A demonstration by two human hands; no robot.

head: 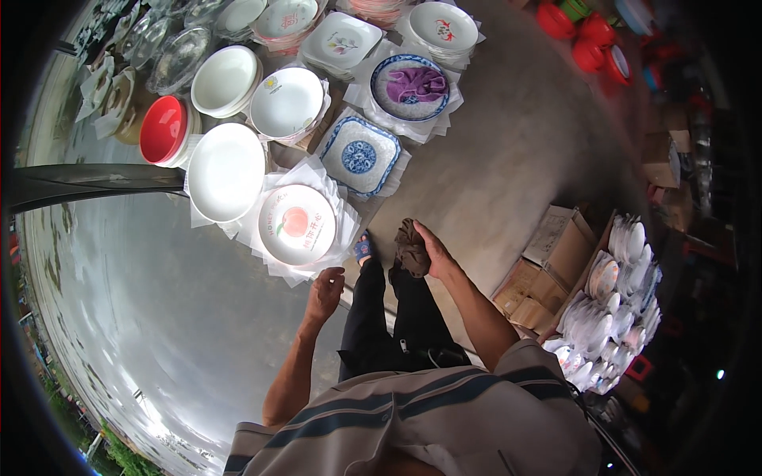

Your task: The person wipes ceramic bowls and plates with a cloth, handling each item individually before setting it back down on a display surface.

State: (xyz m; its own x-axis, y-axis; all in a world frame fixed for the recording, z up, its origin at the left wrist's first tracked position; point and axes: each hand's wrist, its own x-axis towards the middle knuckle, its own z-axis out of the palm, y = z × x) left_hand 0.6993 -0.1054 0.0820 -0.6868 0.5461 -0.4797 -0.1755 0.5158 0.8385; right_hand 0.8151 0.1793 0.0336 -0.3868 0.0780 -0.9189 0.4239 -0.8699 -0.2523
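Observation:
My right hand (437, 253) is closed on a crumpled brown cloth (412, 249), held in front of my legs. My left hand (326, 289) hangs just below a stack topped by a white plate with a peach print (297, 225), its fingers partly curled; nothing shows in it. White paper sheets stick out around that plate. Beside it stand a plain white oval dish (226, 172) and a square blue-and-white plate (360, 156). Farther up, a purple cloth (418, 84) lies bunched on a round blue-rimmed plate (375, 89).
Red bowls (162, 130), white bowls (225, 80) and more plate stacks fill the upper left. Cardboard boxes (547, 268) stand at the right beside many paper-wrapped dishes (595, 321). A dark curved bar (95, 181) runs in from the left. Red plastic basins (589, 55) lie at the upper right.

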